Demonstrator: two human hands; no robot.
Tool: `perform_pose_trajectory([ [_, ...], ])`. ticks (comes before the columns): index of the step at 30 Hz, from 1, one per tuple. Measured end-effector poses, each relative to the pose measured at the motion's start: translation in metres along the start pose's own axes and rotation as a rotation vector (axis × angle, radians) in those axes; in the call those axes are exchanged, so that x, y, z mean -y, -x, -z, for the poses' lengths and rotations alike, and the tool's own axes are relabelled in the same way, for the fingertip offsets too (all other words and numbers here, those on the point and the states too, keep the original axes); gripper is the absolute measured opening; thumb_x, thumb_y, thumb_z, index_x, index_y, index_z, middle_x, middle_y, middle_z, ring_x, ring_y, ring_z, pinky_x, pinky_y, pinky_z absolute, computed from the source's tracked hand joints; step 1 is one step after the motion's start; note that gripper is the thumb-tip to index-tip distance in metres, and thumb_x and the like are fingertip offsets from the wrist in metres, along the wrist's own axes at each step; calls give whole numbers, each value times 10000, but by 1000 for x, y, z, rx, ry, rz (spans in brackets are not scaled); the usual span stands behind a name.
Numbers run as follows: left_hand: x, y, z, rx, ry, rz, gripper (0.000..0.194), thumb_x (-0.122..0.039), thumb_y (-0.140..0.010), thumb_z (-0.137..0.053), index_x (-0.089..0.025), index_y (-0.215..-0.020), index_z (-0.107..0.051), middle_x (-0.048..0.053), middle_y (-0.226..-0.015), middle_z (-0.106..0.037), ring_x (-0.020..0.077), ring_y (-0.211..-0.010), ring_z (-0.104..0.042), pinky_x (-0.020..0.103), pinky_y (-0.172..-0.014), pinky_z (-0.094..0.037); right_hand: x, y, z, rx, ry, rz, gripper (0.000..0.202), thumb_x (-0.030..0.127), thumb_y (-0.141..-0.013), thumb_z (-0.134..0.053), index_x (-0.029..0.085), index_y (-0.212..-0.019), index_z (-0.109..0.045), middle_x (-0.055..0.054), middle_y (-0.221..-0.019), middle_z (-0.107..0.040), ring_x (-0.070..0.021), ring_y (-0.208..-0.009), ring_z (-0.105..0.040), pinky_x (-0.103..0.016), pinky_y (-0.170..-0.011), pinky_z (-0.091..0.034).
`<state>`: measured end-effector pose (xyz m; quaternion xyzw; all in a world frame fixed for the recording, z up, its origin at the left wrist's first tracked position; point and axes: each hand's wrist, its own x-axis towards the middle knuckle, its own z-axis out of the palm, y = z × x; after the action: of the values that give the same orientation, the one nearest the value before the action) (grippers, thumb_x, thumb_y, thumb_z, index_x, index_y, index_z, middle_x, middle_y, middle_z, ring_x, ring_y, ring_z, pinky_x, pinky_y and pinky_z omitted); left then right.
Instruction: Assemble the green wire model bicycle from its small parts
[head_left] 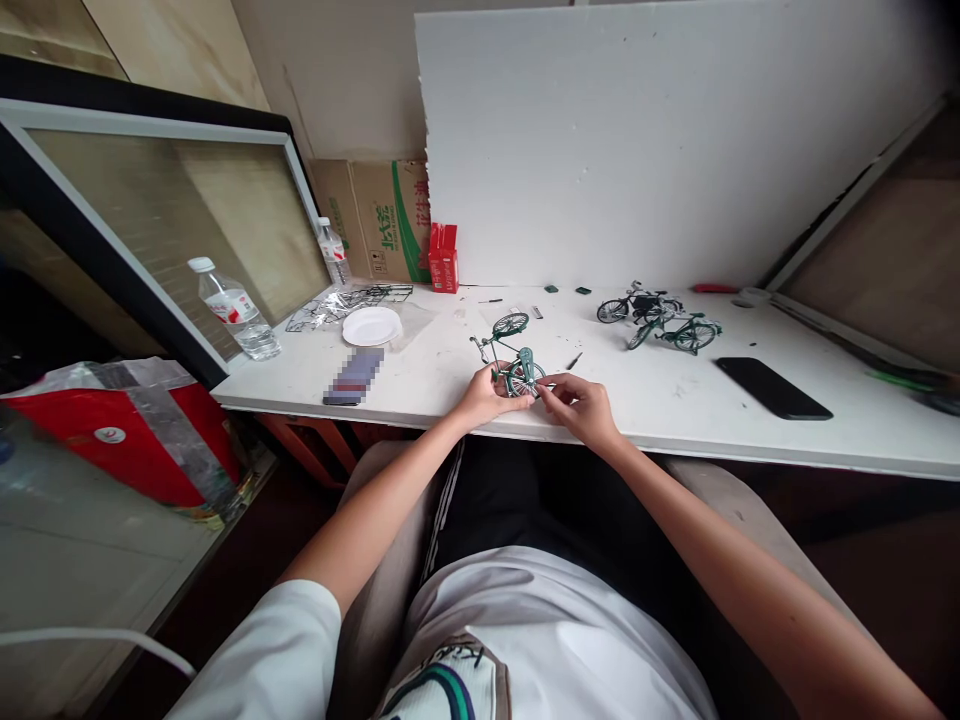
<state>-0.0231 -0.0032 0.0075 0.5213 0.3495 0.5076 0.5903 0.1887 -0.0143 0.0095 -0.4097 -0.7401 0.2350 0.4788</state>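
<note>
Head view: a green model bicycle is held over the front edge of the bench, around the middle of its length, with its handlebar to the left and one wheel pointing toward the back edge. The left hand is partly closed around the near wheel end, thumb reaching along below the wheel. The right hand has its thumb and forefinger pinched together beside that wheel, the other fingers curled; a thin pale piece shows at the tips, too small to identify.

Just beyond the right hand lies a slim dark tool. Toward the back right corner stand a black model bicycle and a second green one, close together. A black smartphone lies nearer the front edge on the right. Near the left end are a white plate, a pixelated flat item just in front of it, and a plastic water bottle.
</note>
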Motion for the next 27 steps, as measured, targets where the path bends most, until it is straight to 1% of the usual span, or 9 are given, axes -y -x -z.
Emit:
perform_pose_trajectory([
  [6,2,-1,1,24,-9,-11,821,-203,-503,-1053,-165,-1160,-562,98,-1087,-789,216,-964,-776,426,-994,-594,-2,0,0,-4,-3,-5,356,528,-968,-718,187,-1045,-788,8,-600,-649,-148,-506,-591,-289,-529,-456],
  [10,4,-2,3,28,-21,-7,795,-216,-541,-1043,-164,-1171,-562,92,-1061,-790,206,-927,-778,414,-947,-612,-2,1,0,-14,11,11,348,519,-975,-712,187,-1045,-789,11,-598,-653,-138,-500,-570,-284,-531,-445],
  [13,5,-3,2,25,-6,3,794,-223,-539,-1047,-168,-1161,-557,87,-1040,-793,201,-882,-782,404,-900,-629,-2,1,0,-21,20,22,349,518,-974,-710,186,-1042,-792,12,-592,-653,-134,-497,-553,-284,-533,-438],
  [17,6,-3,2,26,9,-7,792,-231,-537,-1047,-168,-1154,-553,85,-1025,-793,197,-863,-782,389,-876,-635,-3,1,0,-30,34,28,352,522,-965,-718,187,-1033,-798,13,-588,-648,-134,-498,-536,-287,-535,-436],
  [22,7,-4,2,4,-9,-6,814,-210,-524,-1044,-172,-1169,-549,77,-1034,-786,191,-893,-773,372,-893,-619,-1,1,0,-16,3,11,337,513,-960,-723,191,-1033,-792,15,-595,-650,-139,-495,-556,-289,-526,-439],
  [27,8,-4,3,12,-37,-19,815,-216,-528,-1042,-174,-1179,-553,77,-1044,-785,200,-915,-776,394,-939,-606,0,1,1,-13,6,10,327,504,-963,-718,192,-1030,-787,17,-585,-642,-141,-496,-555,-290,-532,-447],
])
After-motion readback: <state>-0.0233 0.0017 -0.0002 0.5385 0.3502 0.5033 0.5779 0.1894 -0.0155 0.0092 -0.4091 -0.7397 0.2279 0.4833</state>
